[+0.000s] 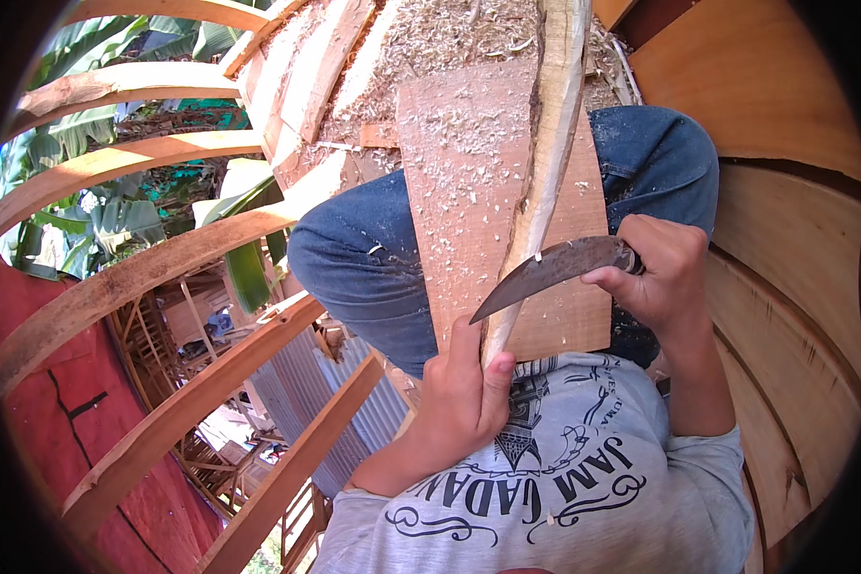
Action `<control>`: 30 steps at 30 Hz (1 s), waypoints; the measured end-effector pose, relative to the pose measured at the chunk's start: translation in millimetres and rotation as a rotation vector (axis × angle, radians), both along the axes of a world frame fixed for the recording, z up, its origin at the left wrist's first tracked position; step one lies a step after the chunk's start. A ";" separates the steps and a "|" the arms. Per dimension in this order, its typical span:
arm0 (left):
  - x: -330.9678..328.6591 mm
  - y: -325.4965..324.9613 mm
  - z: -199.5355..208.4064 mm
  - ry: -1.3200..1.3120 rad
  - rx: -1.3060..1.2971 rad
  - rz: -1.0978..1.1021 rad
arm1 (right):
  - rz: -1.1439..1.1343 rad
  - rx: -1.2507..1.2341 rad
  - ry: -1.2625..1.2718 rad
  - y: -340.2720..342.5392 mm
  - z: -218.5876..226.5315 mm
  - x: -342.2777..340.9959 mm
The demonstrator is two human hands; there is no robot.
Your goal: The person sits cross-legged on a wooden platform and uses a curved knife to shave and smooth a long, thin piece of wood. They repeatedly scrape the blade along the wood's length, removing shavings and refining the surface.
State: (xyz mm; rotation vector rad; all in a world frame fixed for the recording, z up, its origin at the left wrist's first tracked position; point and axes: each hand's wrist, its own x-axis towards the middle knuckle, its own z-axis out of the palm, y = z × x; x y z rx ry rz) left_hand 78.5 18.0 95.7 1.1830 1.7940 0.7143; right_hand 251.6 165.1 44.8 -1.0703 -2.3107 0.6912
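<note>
My right hand (660, 273) is closed around the handle of a knife with a broad, curved dark blade (560, 268). The blade lies across a long pale wooden strip (543, 182) with rough brown bark along one edge, and its tip points left toward my other hand. At the strip's near end, my left hand (464, 397) grips it between thumb and fingers, close to the knife tip. The strip runs away from my body over a flat wooden board (469, 191) lying across my lap, which is scattered with shavings.
Heaps of wood shavings (450, 38) cover the floor ahead. Curved wooden slats (143, 263) form an open railing on the left, with banana leaves (115, 215), a red sheet (77, 421) and corrugated metal (316, 402) beyond. Plank panelling (784, 239) rises close on my right.
</note>
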 end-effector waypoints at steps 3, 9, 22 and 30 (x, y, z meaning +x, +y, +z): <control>-1.3 1.4 0.0 -0.005 0.020 -0.006 | -0.003 0.003 -0.013 0.8 0.5 -0.4; -4.8 0.1 -1.0 0.001 0.010 -0.025 | -0.071 0.003 0.042 1.9 -5.0 -0.3; -7.9 0.8 -6.8 -0.193 -0.115 0.114 | -0.092 -0.278 0.068 -7.5 -6.6 11.9; -2.8 -4.5 -5.3 -0.131 -0.033 0.100 | -0.028 -0.141 0.077 -9.2 -11.5 -8.8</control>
